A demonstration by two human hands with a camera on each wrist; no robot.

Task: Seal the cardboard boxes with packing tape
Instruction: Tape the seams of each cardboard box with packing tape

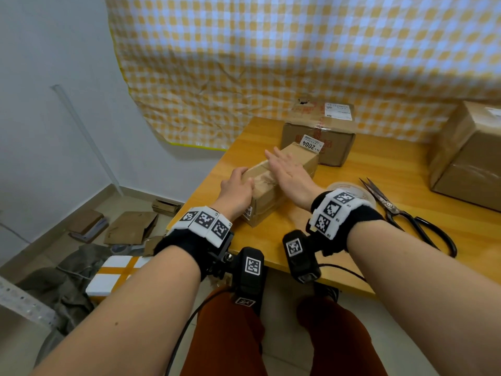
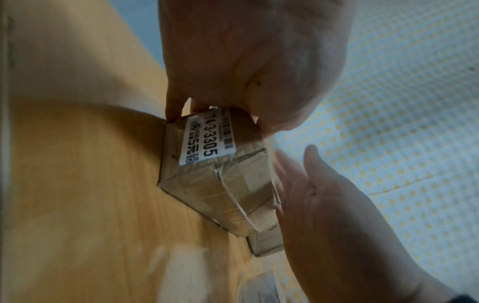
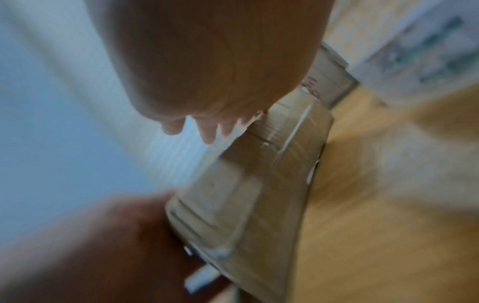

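Observation:
A long, narrow cardboard box lies on the wooden table, with clear tape wrinkled across its top and near end. My left hand grips its near-left end, fingers curled round the side. In the left wrist view that hand holds the box beside a white label. My right hand lies flat on the box top with straight fingers, and it also shows in the left wrist view. The right wrist view is blurred; the box runs under my palm. A tape roll sits behind my right wrist.
Black scissors lie on the table to the right. A taped box stands just behind the narrow one, and a larger box at the far right. Flattened cardboard and a white foam box litter the floor on the left.

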